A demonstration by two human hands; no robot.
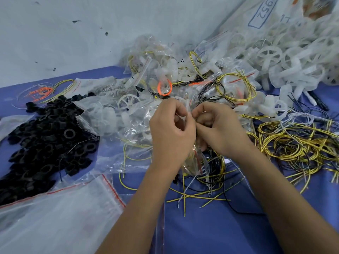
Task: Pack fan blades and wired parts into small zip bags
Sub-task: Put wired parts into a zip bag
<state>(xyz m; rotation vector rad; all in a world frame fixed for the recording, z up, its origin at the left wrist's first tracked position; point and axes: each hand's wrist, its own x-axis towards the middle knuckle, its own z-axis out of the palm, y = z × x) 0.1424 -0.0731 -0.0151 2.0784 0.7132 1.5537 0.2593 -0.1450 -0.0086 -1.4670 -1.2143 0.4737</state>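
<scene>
Both hands meet at bench centre over a small zip bag. Left hand has fingers curled, pinching the bag's top edge; right hand likewise curled, pinching the same edge just beside it, thumbs nearly touching. Bag hangs below the hands, w/ wire ends sticking out under it; exact contents hard to tell through the crinkled film. Looks like the mouth is being opened or pressed shut; can't say which.

Around: blue bench crowded. Pile of black rings at left, partly on a big clear bag. Heap of white fan blades far right, spilling from a large sack. Yellow-black wire coils right of the hands, loose wire offcuts near the forearms. Filled bags stacked at the back; flat empty zip bags w/ red strip at front left.

Risks, as I judge them:
- Wire ends caught in the zip track → seal won't close fully, parts leak out.
- Stiff wire tips could poke through thin film if pushed in hard.
- Loose wires under the bag may snag and get dragged along when the bag is lifted.
- Clutter close by: easy to knock blades or rings off the piles w/ the forearms.
</scene>
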